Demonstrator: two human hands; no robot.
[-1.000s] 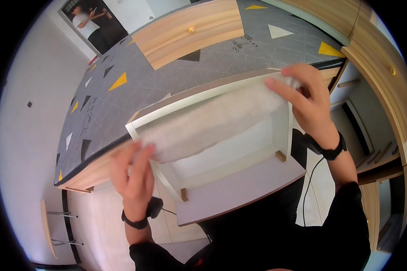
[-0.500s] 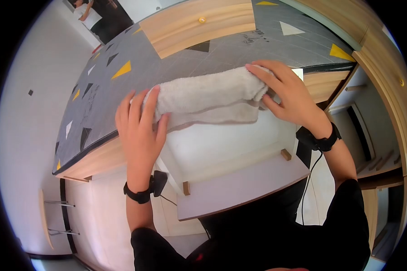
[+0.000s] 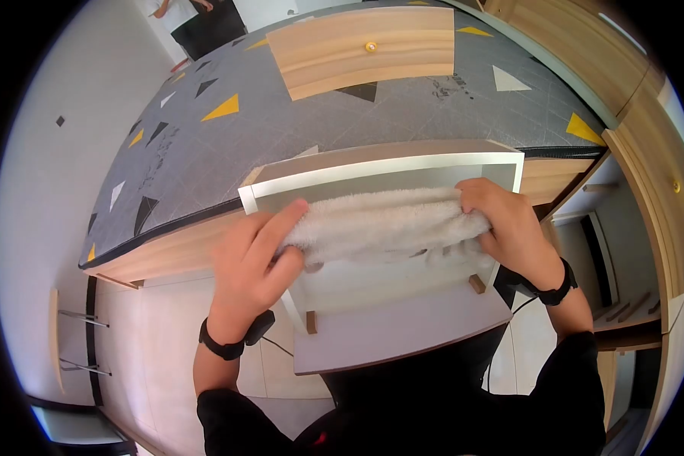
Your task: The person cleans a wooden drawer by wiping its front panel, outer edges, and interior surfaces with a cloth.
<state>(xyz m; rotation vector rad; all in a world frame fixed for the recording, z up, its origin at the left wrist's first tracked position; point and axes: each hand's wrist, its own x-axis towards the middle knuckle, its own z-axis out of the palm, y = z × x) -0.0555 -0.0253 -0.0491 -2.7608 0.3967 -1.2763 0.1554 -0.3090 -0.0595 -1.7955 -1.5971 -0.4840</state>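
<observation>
A pale, fluffy cloth [image 3: 387,222], bunched lengthwise, is stretched between my hands inside a white drawer [image 3: 387,169]. Its left end is gripped by my left hand [image 3: 254,262], fingers closed, at the drawer's left side. My right hand [image 3: 509,228] pinches the right end near the drawer's right wall. The drawer's front panel [image 3: 403,327] faces me, with a small brown block at each inner corner. Part of the drawer's white bottom shows below the cloth.
Beyond the drawer is a grey mattress [image 3: 281,125] with triangle patterns. A wooden drawer front with a knob [image 3: 365,61] lies on it. Open wooden cabinets [image 3: 646,175] stand at the right. A person [image 3: 181,17] stands at the back left.
Since half a second ago, both hands have lowered the cloth from over the drawer's far edge into the drawer. That far edge is visible again. The view has shifted slightly.
</observation>
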